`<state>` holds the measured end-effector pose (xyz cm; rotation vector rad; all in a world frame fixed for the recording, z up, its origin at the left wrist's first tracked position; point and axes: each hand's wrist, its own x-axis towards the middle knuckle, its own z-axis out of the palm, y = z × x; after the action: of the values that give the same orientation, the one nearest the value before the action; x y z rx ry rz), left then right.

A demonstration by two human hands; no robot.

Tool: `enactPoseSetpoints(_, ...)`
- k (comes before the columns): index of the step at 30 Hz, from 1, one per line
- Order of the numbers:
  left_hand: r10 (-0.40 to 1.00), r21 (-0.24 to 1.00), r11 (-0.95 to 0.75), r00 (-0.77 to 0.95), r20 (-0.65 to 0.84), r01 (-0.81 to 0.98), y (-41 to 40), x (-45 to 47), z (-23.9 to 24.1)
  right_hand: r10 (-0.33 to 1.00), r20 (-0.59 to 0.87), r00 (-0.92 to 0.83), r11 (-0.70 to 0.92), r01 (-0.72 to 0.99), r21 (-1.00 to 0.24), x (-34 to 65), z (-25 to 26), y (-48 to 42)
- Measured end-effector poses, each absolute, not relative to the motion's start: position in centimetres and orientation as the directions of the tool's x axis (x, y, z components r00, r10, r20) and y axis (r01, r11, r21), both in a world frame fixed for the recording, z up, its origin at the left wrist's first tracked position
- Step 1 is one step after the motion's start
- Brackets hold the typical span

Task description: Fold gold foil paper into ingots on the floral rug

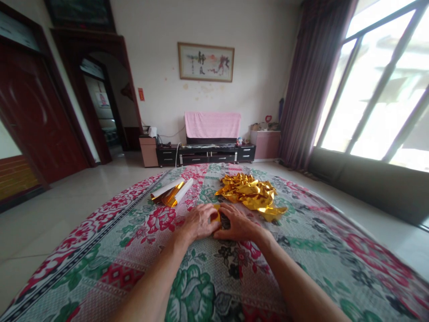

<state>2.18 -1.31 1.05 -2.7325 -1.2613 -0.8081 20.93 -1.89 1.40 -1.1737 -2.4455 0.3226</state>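
In the head view, I see two bare hands working close together just about the centre of the frame, low over a flowered cloth [191, 290] that covers a broad table with a curved edge. A small piece of gold paper [217, 214] sits between them, mostly hidden by the fingers. The left hand [200, 220] is curled, its fingers and thumb pinching that piece from its side. The right hand [236, 222] is bent too, fingertips meeting the piece's other edge and the thumb lower, near the left thumb; I cannot tell whether it pinches as well.

Just beyond the right hand, right of centre, a loose pile of shiny gold pieces [248, 192] lies on the cloth, crumpled-looking and pointed. Left of centre, apart from the hands, some curled sheets [172, 192] rest on the cloth, showing white backs and gold faces.

Towards the top middle, a framed picture [206, 62] hangs on the wall. Below it, a pink towel [212, 124] is draped over a dark screen on a low black cabinet [197, 157]. A purple curtain [301, 89] hangs at upper right beside a bright window [372, 94], and a dark red door [36, 112] stands at the left.
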Motion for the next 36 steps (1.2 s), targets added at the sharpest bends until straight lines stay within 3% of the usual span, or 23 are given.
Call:
enactPoseSetpoints(4,0.713,0.189,-0.668,0.546,0.44,0.719,-1.4,2.3,1.1,0.773,0.224,-0.594,0.626,0.656,-0.422,20.9,2.6,-1.9)
enactPoseSetpoints(6,0.713,0.185,-0.671,0.557,0.425,0.718,-1.5,2.2,1.1,0.769,0.273,-0.578,0.636,0.649,-0.417,20.6,2.6,-1.8)
enactPoseSetpoints(13,0.727,0.2,-0.664,0.56,0.397,0.721,-1.5,2.0,1.0,0.849,0.436,-0.298,0.469,0.804,-0.365,19.2,0.7,-1.3)
enactPoseSetpoints(25,0.74,0.21,-0.658,0.568,0.361,0.723,-1.2,1.7,0.8,0.816,0.43,-0.387,0.538,0.78,-0.319,19.6,0.3,-1.2)
enactPoseSetpoints(36,0.713,0.238,-0.685,0.569,0.41,0.689,-0.1,1.3,-0.4,0.846,0.314,-0.431,0.524,0.778,-0.346,19.9,0.8,-1.9)
